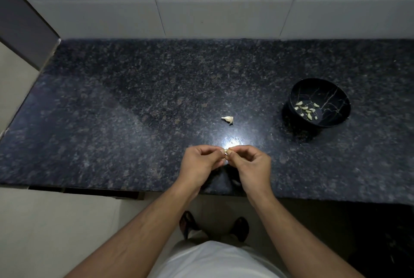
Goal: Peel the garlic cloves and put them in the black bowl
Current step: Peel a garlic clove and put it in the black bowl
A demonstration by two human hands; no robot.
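Observation:
Both hands meet over the front of the dark granite counter [134, 109]. My left hand [200, 163] and my right hand [252, 165] pinch one small garlic clove [226, 152] between thumbs and fingertips; most of the clove is hidden by the fingers. A white piece of unpeeled garlic [228, 119] lies on the counter a little beyond the hands. The black bowl [331, 98] with pale vein lines stands at the right, and several peeled cloves [307, 110] lie in its bottom.
A white tiled wall [212, 4] backs the counter. A dark panel [20, 31] closes the left end. A bright light reflection [233, 142] sits just beyond the hands. The counter's front edge [89, 184] runs below my wrists, with the floor and my feet beneath.

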